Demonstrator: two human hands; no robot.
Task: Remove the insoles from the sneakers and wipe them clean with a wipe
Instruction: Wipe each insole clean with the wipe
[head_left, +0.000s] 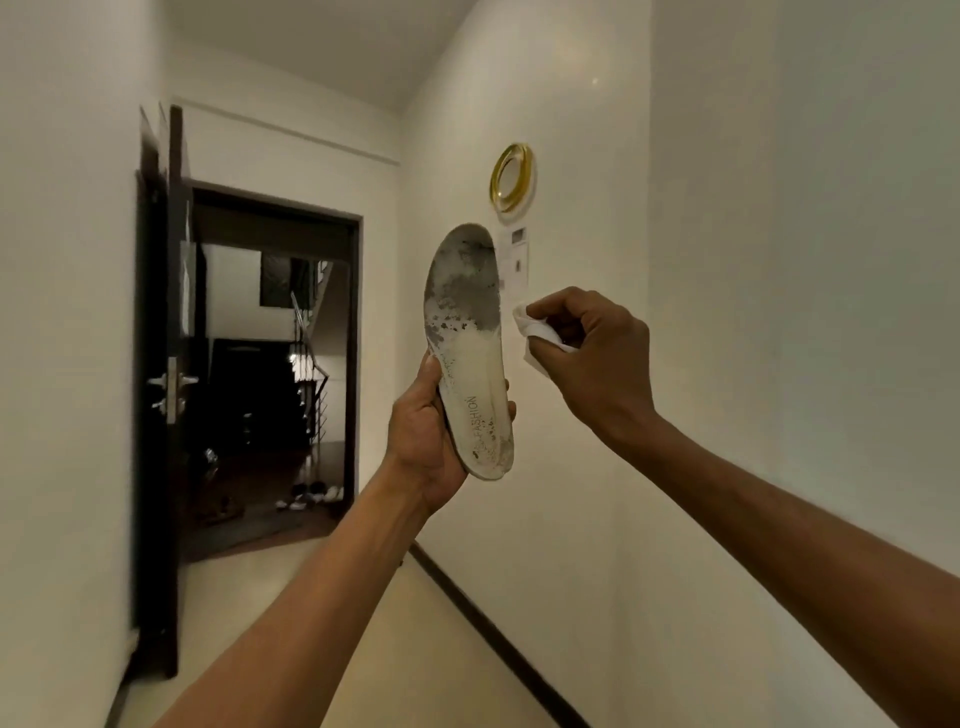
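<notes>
insole (467, 353): we held it upright in the air, heel down, toe half grey with grime | left grip (428, 441): curled round the heel end | right grip (597, 358): pinched on the wipe (540, 330), just beside the insole's edge | step: we judged firm strokes from dirty toe to heel, refolding the wipe, would serve best

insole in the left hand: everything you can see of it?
The insole is one thin, foam-looking piece, held upright in mid-air, toe end up. Its upper half is stained patchy dark grey. The lower half is off-white, printed FASHION, with dark specks near the heel. The left hand grips the heel end, thumb on the left edge. The wipe, pinched by the right hand, sits at its right edge; contact is unclear.
</notes>
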